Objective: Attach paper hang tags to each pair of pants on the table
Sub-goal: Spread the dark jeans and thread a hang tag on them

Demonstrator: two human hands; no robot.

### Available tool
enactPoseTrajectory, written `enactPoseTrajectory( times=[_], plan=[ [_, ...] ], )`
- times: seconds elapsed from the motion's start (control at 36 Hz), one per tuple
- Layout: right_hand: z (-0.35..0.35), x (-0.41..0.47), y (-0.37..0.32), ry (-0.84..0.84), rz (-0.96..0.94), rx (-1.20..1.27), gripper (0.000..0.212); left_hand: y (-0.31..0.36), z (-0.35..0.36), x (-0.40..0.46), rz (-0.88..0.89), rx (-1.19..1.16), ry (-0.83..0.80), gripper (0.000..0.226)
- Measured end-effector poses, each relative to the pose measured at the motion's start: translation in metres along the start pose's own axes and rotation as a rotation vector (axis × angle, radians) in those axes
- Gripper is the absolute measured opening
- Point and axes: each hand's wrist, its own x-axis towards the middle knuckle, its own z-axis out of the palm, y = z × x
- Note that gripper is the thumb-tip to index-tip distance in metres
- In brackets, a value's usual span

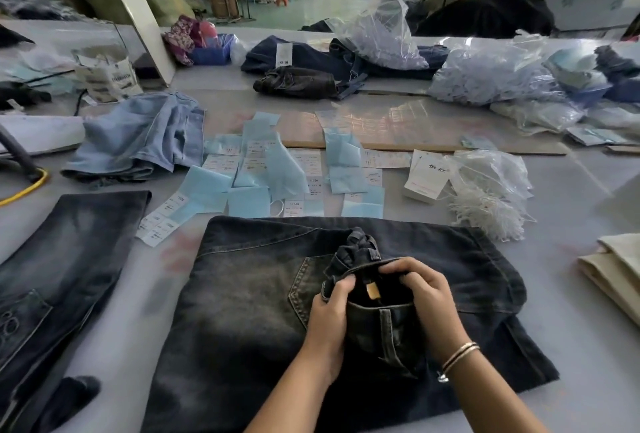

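A pair of dark washed jeans (242, 311) lies folded on the grey table in front of me. My left hand (329, 315) and my right hand (426, 297) both grip its bunched waistband (356, 252), holding it open. A small tan label (372, 291) shows inside the waistband between my hands. Blue and white paper tags (263, 169) lie spread just beyond the jeans. A stack of white hang tags (427, 176) sits to their right, beside a bag of white string loops (485, 197).
Another dark pair of jeans (59, 270) lies at the left, and light blue jeans (145, 134) sit behind it. Beige fabric (616, 266) rests at the right edge. Plastic bags (491, 76) and more jeans (304, 69) crowd the far side. A yellow cable (27, 190) runs at left.
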Motion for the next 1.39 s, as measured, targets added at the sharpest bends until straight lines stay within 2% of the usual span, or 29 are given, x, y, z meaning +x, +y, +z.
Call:
enactPoseTrajectory(
  times=[0.06,0.14,0.19,0.28,0.36,0.44,0.53,0.61,0.89,1.22,1.31,1.39],
  plan=[
    [0.004,-0.002,0.002,0.085,-0.085,-0.099,0.036,0.001,0.001,0.000,0.025,0.027,0.017,0.029],
    [0.011,-0.008,-0.002,0.073,-0.260,-0.350,0.015,0.000,0.002,-0.002,0.073,0.009,0.029,0.029],
    [0.012,-0.013,-0.004,0.034,-0.307,-0.495,0.022,-0.001,0.001,-0.003,0.089,0.002,0.018,0.029],
    [0.006,-0.016,-0.006,-0.006,-0.283,-0.672,0.036,-0.001,0.002,-0.003,0.086,0.004,0.029,0.029],
    [0.002,-0.015,-0.010,-0.058,-0.209,-0.779,0.027,-0.001,0.003,-0.003,0.083,0.017,0.051,0.029],
    [-0.001,-0.017,-0.008,-0.079,-0.208,-0.602,0.008,-0.001,0.003,-0.003,0.064,0.002,0.065,0.028],
    [-0.006,-0.022,-0.003,-0.076,-0.135,-0.319,0.013,-0.001,0.002,-0.003,0.058,0.014,0.049,0.026],
    [-0.008,-0.026,0.002,-0.105,-0.075,-0.165,0.015,0.000,0.001,-0.004,0.044,0.024,-0.002,0.028],
    [-0.009,-0.025,0.013,-0.140,-0.087,-0.079,0.023,0.001,-0.001,-0.003,0.009,0.034,-0.047,0.045],
    [-0.011,-0.026,0.021,-0.118,-0.055,-0.010,0.017,0.006,0.001,-0.009,-0.006,0.032,-0.076,0.028],
    [-0.017,-0.027,0.016,-0.126,-0.015,0.044,0.013,0.009,0.001,-0.015,0.008,0.062,-0.166,0.038],
    [-0.044,-0.027,0.012,0.035,0.078,0.221,0.019,0.012,0.001,-0.020,0.003,0.153,-0.438,0.066]
  ],
)
